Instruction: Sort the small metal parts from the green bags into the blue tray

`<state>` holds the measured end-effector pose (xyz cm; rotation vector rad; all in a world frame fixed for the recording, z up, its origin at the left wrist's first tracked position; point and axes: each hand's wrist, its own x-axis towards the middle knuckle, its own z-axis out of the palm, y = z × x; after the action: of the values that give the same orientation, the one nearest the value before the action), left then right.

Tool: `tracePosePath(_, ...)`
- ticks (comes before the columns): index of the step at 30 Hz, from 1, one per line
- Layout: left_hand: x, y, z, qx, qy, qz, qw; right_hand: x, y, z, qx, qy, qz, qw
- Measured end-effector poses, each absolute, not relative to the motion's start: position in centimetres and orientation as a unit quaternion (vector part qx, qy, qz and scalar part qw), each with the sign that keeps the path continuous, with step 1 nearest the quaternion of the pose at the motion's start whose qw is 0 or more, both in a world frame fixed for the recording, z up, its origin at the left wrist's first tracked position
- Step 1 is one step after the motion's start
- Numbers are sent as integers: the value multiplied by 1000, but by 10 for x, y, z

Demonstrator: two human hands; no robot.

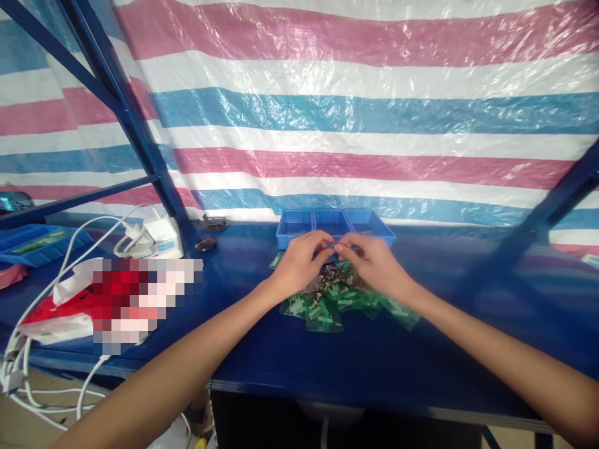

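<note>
My left hand (302,260) and my right hand (369,257) meet fingertip to fingertip above a pile of small metal parts (334,277). Both are closed in a pinch around something small and dark, too tiny to name. Under and around the metal parts lie several small green plastic bags (324,317) with light pieces inside. Just behind my hands stands a blue tray (292,226) split into three compartments, its front partly covered by my fingers.
The blue table (262,349) carries a white power strip (163,240) with cables at left. Near it lie a red and white package (60,312), a black mouse-like object (204,244) and another blue tray (51,246). A blue metal frame (140,143) and striped sheeting (355,112) rise behind.
</note>
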<state>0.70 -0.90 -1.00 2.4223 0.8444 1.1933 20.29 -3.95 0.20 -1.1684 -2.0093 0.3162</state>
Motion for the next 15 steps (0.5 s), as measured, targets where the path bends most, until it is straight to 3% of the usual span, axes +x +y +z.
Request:
tracePosePath(5, 8, -11, -11, 862, 286, 388, 158, 204, -39, -1, -450, -792, 54, 408)
tracePosePath(15, 11, -12, -8, 843, 315, 383, 209, 207, -37, 1, -445, -788, 152, 398)
